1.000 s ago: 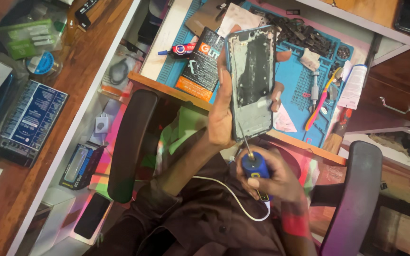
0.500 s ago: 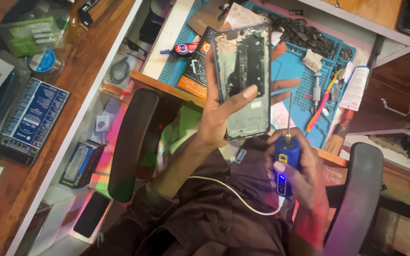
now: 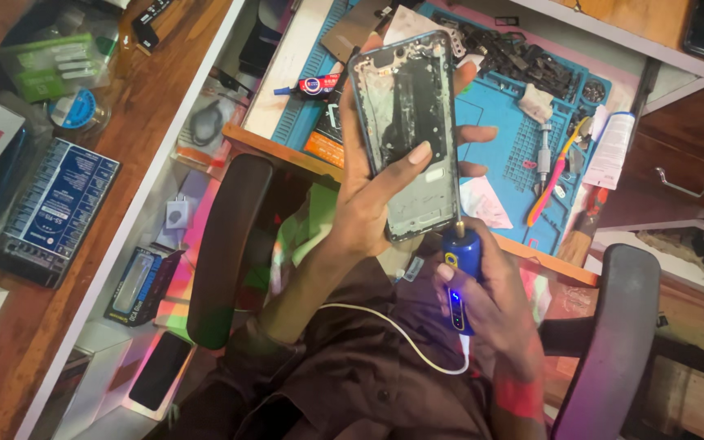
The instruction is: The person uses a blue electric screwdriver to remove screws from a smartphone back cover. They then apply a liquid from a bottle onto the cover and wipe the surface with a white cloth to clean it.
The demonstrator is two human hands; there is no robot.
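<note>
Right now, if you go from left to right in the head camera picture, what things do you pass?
Dark blue box → white charger plug → left hand → opened phone → blue electric screwdriver in the right hand → white tube → drawer handle.

a phone repair workshop, it seems: a blue repair mat (image 3: pixel 490 122) strewn with small parts (image 3: pixel 523 61), tweezers (image 3: pixel 552 175) and a glue tube (image 3: pixel 315 85), plus shelves (image 3: pixel 83 220) crowded with boxed spares (image 3: pixel 59 212); the smaller items are too blurred to name.
</note>
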